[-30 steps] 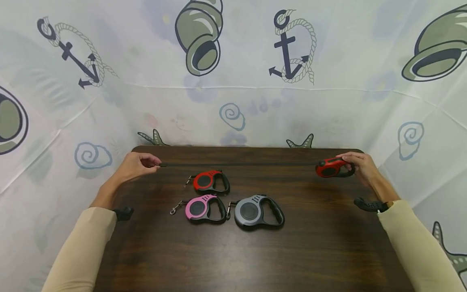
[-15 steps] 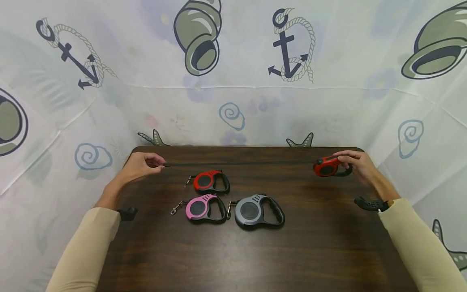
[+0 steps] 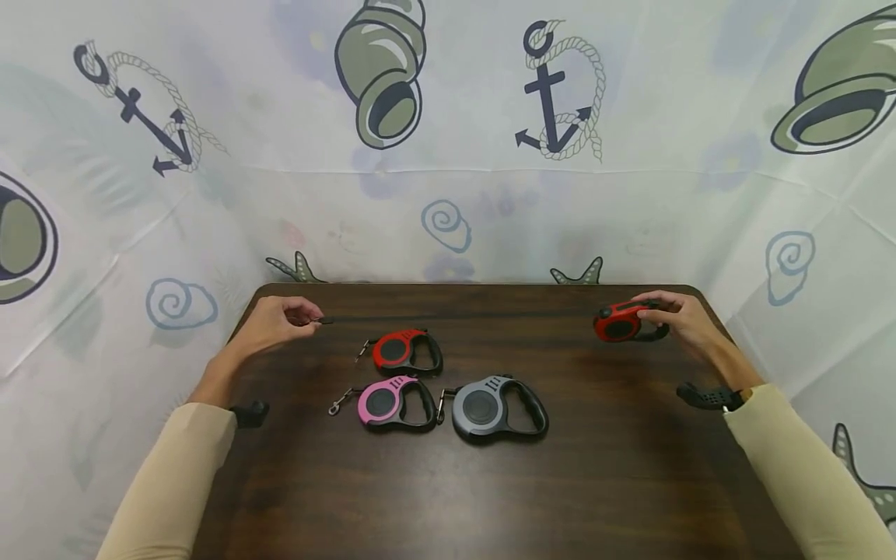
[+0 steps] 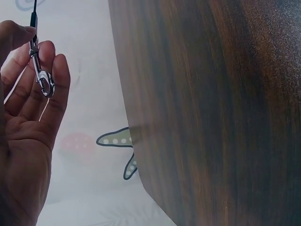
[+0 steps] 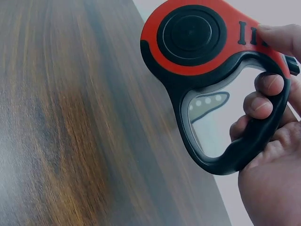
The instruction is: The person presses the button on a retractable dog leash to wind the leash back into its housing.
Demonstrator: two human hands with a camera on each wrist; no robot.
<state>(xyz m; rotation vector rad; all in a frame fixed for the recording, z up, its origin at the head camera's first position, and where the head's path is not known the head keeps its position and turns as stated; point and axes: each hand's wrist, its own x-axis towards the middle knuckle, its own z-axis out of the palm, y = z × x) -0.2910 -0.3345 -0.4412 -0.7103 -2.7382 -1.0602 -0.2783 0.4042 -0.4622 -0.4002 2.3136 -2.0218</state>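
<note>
My right hand grips the black handle of a red retractable dog leash above the table's far right; in the right wrist view its fingers curl round the handle, thumb on the red casing. A dark cord runs straight from that casing to the far left. There my left hand pinches the cord's end by the metal snap hook, which lies along its fingers in the left wrist view. A second red leash lies below the cord, nearest the left hand.
A pink retractable leash and a larger grey one lie on the dark wooden table, each with a snap hook on its left. A white printed cloth stands behind the table and at both sides.
The left hand has moved right with the snap hook, and the right hand has shifted slightly left with the red leash. The cord between them is shorter. The leashes on the table stay put.
</note>
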